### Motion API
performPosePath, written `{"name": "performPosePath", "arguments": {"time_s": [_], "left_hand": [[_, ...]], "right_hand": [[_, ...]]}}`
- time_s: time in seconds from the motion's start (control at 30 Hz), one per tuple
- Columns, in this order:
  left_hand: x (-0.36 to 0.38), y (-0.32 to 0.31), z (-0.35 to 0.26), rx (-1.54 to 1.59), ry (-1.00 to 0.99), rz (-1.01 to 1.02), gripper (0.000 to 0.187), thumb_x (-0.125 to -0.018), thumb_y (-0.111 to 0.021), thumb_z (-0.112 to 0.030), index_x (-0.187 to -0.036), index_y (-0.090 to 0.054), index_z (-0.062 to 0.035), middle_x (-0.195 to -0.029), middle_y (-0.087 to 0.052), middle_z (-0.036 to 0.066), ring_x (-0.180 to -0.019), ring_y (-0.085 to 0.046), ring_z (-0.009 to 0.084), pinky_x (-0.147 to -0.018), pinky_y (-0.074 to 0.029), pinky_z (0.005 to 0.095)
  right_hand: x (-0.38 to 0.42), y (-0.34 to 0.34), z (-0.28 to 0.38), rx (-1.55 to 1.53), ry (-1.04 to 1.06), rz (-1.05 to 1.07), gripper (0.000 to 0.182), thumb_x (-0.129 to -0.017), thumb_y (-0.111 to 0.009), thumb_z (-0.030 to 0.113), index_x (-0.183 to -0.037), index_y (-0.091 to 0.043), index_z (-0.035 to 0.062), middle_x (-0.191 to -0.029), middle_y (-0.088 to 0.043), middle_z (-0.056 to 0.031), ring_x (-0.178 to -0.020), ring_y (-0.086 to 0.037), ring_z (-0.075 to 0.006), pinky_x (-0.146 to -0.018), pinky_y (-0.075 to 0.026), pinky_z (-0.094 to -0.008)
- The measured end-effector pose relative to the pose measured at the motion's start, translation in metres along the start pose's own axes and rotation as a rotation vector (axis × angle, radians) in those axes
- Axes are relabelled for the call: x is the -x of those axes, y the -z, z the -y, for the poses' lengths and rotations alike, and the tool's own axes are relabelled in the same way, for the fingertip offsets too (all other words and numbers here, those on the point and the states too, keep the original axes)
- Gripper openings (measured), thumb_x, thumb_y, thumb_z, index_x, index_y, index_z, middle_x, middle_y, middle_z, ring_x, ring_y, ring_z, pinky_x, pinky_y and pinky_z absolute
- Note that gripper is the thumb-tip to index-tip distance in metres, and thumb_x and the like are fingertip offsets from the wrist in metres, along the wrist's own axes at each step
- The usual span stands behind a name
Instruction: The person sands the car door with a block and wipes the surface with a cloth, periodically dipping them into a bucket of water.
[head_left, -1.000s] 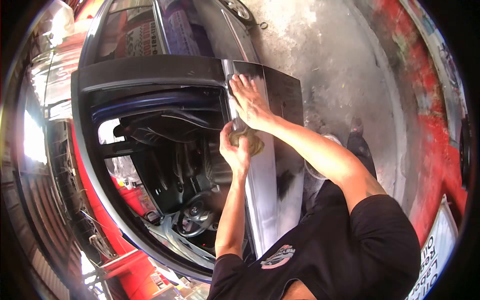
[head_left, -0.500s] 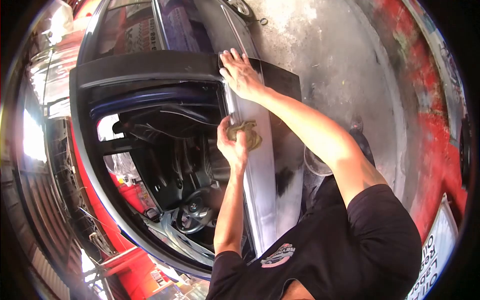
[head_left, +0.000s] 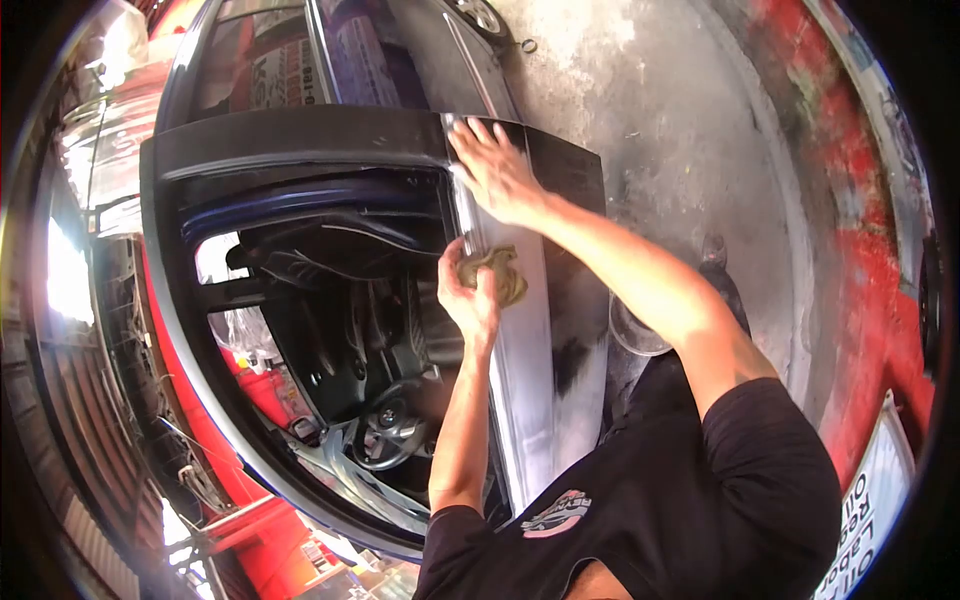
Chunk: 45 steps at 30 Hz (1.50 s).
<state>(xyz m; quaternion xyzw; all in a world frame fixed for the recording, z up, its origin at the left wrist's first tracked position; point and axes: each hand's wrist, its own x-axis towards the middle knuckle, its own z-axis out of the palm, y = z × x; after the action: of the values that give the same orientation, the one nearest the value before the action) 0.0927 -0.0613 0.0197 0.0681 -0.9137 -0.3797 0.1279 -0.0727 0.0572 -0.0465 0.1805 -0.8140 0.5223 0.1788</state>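
My left hand [head_left: 468, 300] grips a crumpled olive-green cloth [head_left: 500, 278] at the window sill of a car door. The cloth rests against the sill and the pale grey upper door panel [head_left: 520, 350]. Farther up the same panel, my right hand [head_left: 498, 175] lies flat with fingers stretched out, close to the door's edge. It holds nothing. The door frame [head_left: 300, 135] is dull black around an opening without visible glass, and dark patches mark the lower door skin.
Through the window opening show a steering wheel [head_left: 395, 425] and dark seats. The car's rear side [head_left: 400, 60] extends beyond the door. A round translucent container [head_left: 635, 328] is beside the door, above the concrete floor [head_left: 700, 130]. A lettered sign [head_left: 870, 500] stands at lower right.
My right hand has slid a little toward me and to the right along the panel. My left hand and the cloth have shifted slightly right.
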Motion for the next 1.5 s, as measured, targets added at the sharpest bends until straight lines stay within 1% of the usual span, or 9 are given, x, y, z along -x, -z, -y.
{"name": "performPosePath", "arguments": {"time_s": [0.33,0.57,0.7,0.77,0.83,1.0,1.13,1.3,1.5], "left_hand": [[0.0,0.001,-0.013,-0.006,-0.003,-0.004,0.057,-0.081,-0.065,-0.013,-0.135,-0.062,0.0025,-0.124,-0.066,0.016,-0.115,-0.061,0.0241,-0.108,-0.047,0.039],[0.002,0.002,-0.007,-0.013,-0.005,0.014,0.056,-0.081,-0.066,-0.014,-0.134,-0.063,0.002,-0.122,-0.066,0.015,-0.113,-0.061,0.0222,-0.106,-0.048,0.0383],[0.0,0.001,-0.008,-0.041,-0.02,-0.013,0.056,-0.081,-0.066,-0.015,-0.134,-0.063,0.0022,-0.118,-0.067,0.014,-0.107,-0.063,0.0225,-0.102,-0.05,0.0374],[-0.002,0.002,-0.007,-0.042,-0.008,0.009,0.056,-0.081,-0.065,-0.015,-0.134,-0.062,0.0026,-0.118,-0.068,0.014,-0.105,-0.064,0.0226,-0.101,-0.051,0.0366],[0.001,0.001,-0.004,-0.019,-0.053,-0.001,0.056,-0.081,-0.066,-0.015,-0.134,-0.062,0.0031,-0.118,-0.067,0.014,-0.105,-0.064,0.0227,-0.101,-0.051,0.0366],[0.0,0.002,0.003,-0.027,-0.089,-0.011,0.055,-0.083,-0.064,-0.01,-0.135,-0.061,0.0033,-0.117,-0.067,0.014,-0.105,-0.063,0.0207,-0.101,-0.051,0.0361],[0.001,0.001,-0.015,0.011,0.035,-0.009,0.053,-0.081,-0.065,-0.008,-0.133,-0.063,0.0039,-0.117,-0.069,0.015,-0.106,-0.064,0.0217,-0.103,-0.05,0.0353],[0.0,0.0,-0.004,0.015,-0.023,-0.04,0.052,-0.08,-0.064,-0.006,-0.131,-0.065,0.0043,-0.118,-0.07,0.017,-0.111,-0.065,0.0225,-0.106,-0.049,0.0356],[-0.001,0.001,-0.001,0.045,-0.018,-0.051,0.052,-0.08,-0.064,-0.006,-0.131,-0.065,0.005,-0.118,-0.07,0.017,-0.112,-0.065,0.023,-0.106,-0.049,0.0356]], "right_hand": [[-0.02,0.008,-0.006,0.015,-0.039,0.107,0.062,-0.114,-0.04,0.035,-0.161,-0.035,-0.0059,-0.171,-0.033,-0.0236,-0.16,-0.027,-0.0402,-0.13,-0.021,-0.0597],[0.002,-0.009,-0.001,0.034,0.023,-0.025,0.063,-0.114,-0.041,0.036,-0.16,-0.037,-0.0068,-0.169,-0.033,-0.0282,-0.159,-0.028,-0.0442,-0.129,-0.021,-0.0617],[-0.022,0.004,0.003,-0.053,-0.103,0.063,0.062,-0.114,-0.039,0.033,-0.161,-0.035,-0.0064,-0.172,-0.028,-0.0274,-0.161,-0.023,-0.043,-0.13,-0.02,-0.061],[0.02,-0.008,0.019,-0.017,-0.075,-0.018,0.061,-0.114,-0.039,0.031,-0.162,-0.035,-0.0054,-0.172,-0.028,-0.0265,-0.162,-0.022,-0.0421,-0.13,-0.019,-0.0607],[0.067,-0.005,0.029,-0.057,-0.072,0.099,0.061,-0.113,-0.043,0.031,-0.163,-0.035,-0.0035,-0.173,-0.028,-0.0232,-0.163,-0.02,-0.0402,-0.131,-0.014,-0.0614],[-0.001,0.002,-0.015,0.065,-0.075,0.039,0.056,-0.113,-0.045,0.03,-0.162,-0.04,0.0015,-0.172,-0.033,-0.0183,-0.161,-0.029,-0.0366,-0.129,-0.022,-0.0608],[0.0,-0.002,-0.022,0.069,-0.069,0.008,0.057,-0.111,-0.045,0.028,-0.162,-0.039,0.001,-0.171,-0.034,-0.021,-0.158,-0.033,-0.039,-0.129,-0.023,-0.0618],[0.025,0.009,-0.01,0.256,0.003,0.033,0.056,-0.109,-0.052,0.02,-0.159,-0.042,-0.0018,-0.167,-0.039,-0.0233,-0.158,-0.032,-0.0409,-0.128,-0.027,-0.0576],[0.032,-0.011,0.0,0.172,0.019,-0.035,0.061,-0.105,-0.056,0.018,-0.158,-0.039,-0.0076,-0.168,-0.034,-0.028,-0.158,-0.03,-0.0433,-0.129,-0.024,-0.058]]}}
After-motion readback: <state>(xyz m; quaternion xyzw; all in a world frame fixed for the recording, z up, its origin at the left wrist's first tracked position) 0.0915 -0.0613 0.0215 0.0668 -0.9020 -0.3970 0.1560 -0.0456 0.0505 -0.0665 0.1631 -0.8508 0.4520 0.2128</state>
